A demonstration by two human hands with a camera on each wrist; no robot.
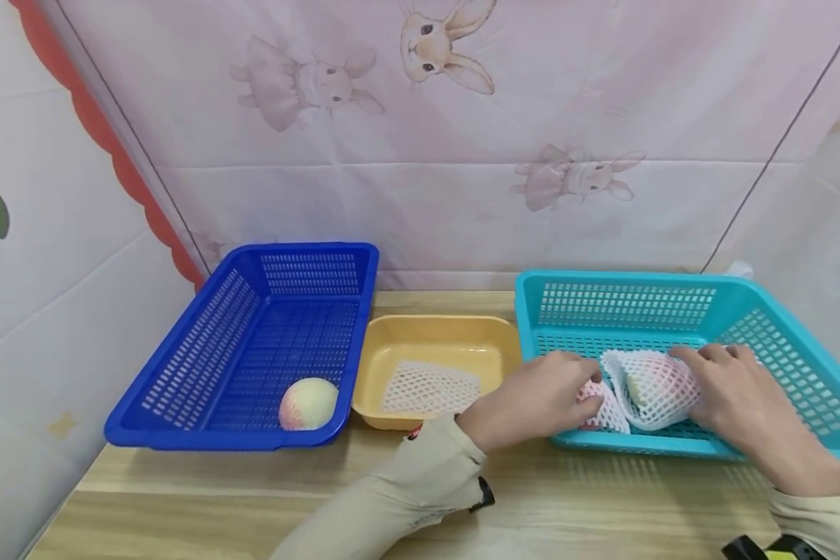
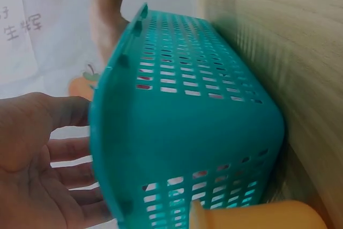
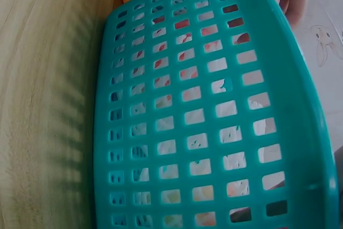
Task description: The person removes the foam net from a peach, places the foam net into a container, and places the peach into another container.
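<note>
Wall writing, far L edge of L wrist view: 好 and 生辉 legible, rest cut off. Red patch on L cuff has pale marks, too small to read.

R hand: fingers bent over R side of netted peach, gripping it; thumb hidden. Peach lies in near part of turq. basket, btwn the two hands.

L hand: over basket's near L corner, fingers part-bent, thumb and fingers apart, at L end of netted red fruit, just L of the peach. Can't tell if it's pinched; tips hidden behind rim in L wrist view.

Yellow tray, mid table, w/ loose foam net inside. Blue basket on L, bare peach in near R corner.
</note>
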